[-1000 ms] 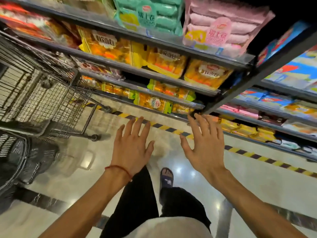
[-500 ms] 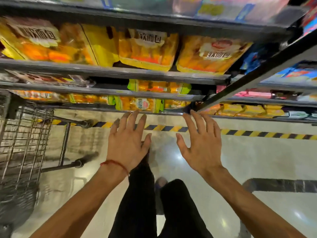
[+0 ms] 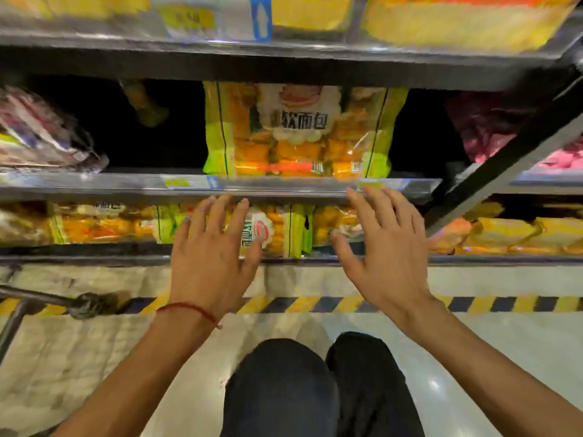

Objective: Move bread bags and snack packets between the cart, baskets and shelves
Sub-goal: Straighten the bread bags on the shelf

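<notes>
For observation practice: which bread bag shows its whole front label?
The big bag on the middle shelf; the lower-shelf bags are cut off by that shelf's edge.

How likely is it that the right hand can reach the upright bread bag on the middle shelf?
Probably yes. The right hand is open and empty near the shelf edge, and the bread bag stands at the front with nothing before it.

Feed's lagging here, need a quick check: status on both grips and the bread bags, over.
Left grip open, right grip open, both empty. Bread bag on lower shelf between them, not held. Upper shelf edge near fingertips; cart frame off left.
</notes>
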